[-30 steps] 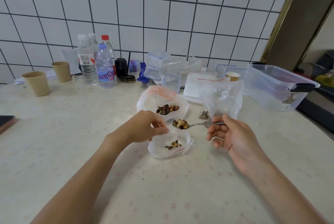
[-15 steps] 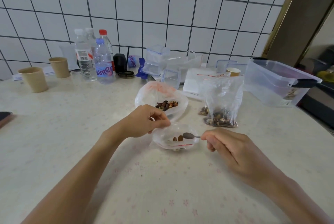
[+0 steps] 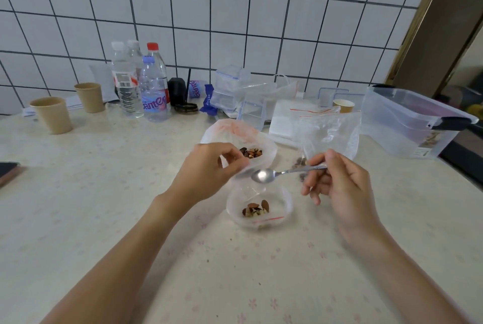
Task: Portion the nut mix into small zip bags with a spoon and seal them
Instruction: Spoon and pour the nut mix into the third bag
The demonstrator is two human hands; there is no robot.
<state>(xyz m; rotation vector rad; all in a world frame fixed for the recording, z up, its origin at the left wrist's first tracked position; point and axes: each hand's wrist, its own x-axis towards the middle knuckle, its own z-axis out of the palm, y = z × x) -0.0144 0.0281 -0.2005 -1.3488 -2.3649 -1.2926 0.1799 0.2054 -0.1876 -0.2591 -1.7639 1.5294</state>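
Observation:
A small clear zip bag [image 3: 283, 205] with a red seal line sits open on the table, a few nuts [image 3: 255, 209] inside it. My left hand [image 3: 206, 169] pinches the bag's far rim and holds the mouth open. My right hand [image 3: 337, 180] grips the handle of a metal spoon [image 3: 271, 174]; its bowl is empty and hovers above the bag. Behind my left hand a larger white plastic bag [image 3: 235, 130] holds the nut mix [image 3: 251, 152]. Another clear bag [image 3: 330, 135] with nuts at its bottom stands behind my right hand, partly hidden.
Water bottles [image 3: 153, 88], two paper cups [image 3: 52, 114], clear plastic boxes [image 3: 230, 88] and flat zip bags [image 3: 290, 114] line the tiled wall. A large clear storage tub [image 3: 410, 122] stands at the right edge. A phone [image 3: 9, 171] lies far left.
The loaded spoon dipped into the small bag, left its nuts there, and has lifted out empty. My left hand kept hold of the bag's rim.

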